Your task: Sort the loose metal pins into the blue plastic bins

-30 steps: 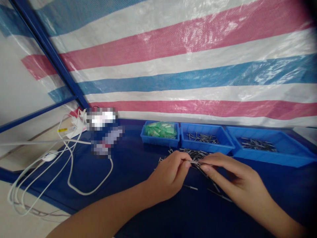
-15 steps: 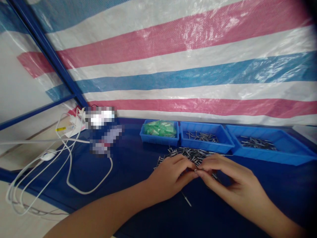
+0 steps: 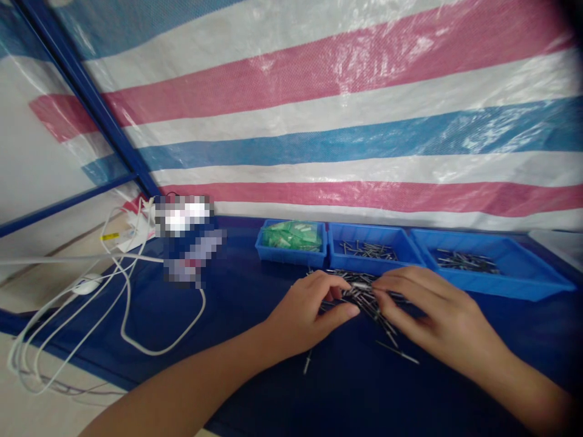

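A loose pile of thin metal pins (image 3: pixel 362 294) lies on the dark blue table (image 3: pixel 255 303) in front of the trays. My left hand (image 3: pixel 310 309) rests at the pile's left edge, fingers curled with the thumb out, touching the pins. My right hand (image 3: pixel 426 312) lies on the pile's right side, fingers bent and pinching at pins near the top of the heap. Stray pins (image 3: pixel 398 352) lie near my right hand, and another pin (image 3: pixel 308 362) lies by my left wrist. What each hand actually grips is hidden among the pins.
Three blue trays stand behind the pile: one with green packets (image 3: pixel 291 241), a middle tray (image 3: pixel 371 250) and a larger right tray (image 3: pixel 489 267), both holding pins. White cables (image 3: pixel 122 303) loop at the left. A striped plastic sheet (image 3: pixel 346 121) closes the back.
Both hands have moved forward from pinching together just in front of the pile to resting on it. One loose pin has shifted left, now by my left wrist.
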`<state>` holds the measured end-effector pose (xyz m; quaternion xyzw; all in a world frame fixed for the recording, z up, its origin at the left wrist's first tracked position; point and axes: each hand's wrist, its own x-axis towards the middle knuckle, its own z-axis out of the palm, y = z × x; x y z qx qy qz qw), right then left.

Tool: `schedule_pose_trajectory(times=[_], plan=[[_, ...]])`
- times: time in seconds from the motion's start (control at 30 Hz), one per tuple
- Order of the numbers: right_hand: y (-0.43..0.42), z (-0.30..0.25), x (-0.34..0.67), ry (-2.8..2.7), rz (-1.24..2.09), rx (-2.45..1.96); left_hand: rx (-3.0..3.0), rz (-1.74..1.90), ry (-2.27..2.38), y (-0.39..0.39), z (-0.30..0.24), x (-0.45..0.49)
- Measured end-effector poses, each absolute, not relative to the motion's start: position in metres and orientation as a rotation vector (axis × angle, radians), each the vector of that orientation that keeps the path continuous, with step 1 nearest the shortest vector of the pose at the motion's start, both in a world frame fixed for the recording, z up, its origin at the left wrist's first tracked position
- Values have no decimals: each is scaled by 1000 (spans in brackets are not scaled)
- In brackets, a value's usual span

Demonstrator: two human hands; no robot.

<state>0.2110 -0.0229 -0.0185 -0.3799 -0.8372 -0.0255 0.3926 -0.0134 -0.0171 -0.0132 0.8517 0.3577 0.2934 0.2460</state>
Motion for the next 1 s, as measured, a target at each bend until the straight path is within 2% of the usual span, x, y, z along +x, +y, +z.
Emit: schedule_pose_trajectory(times=[0.27,0.53,0.8,1.0], plan=[[3,-6,282,-1697,-413,-1586,2598,481,1161,-17,-17,-15],[23,-37,314,-1723,-696,-1676,2692,403,1136,-15,-21,-18],[2,-30,246,-1995,-518,-1385,2720,378,1167,-12,-22,-16],[-25,-28,203,-2205,-211,-1110,2739,363,1219,-14,-22,-15]])
